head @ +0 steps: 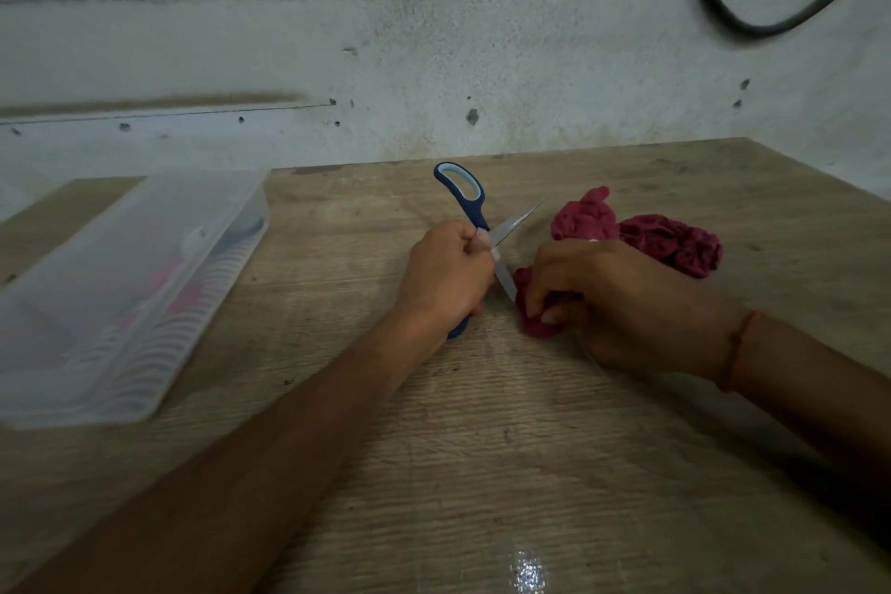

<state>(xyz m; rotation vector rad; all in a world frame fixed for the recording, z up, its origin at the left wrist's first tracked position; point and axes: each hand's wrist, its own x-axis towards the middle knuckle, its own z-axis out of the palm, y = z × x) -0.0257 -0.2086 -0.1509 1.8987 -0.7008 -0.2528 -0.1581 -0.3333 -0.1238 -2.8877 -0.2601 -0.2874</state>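
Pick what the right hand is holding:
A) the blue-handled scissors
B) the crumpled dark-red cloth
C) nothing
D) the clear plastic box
B: the right hand pinches the crumpled dark-red cloth on the table, while the left hand grips the blue-handled scissors, whose blades are open.
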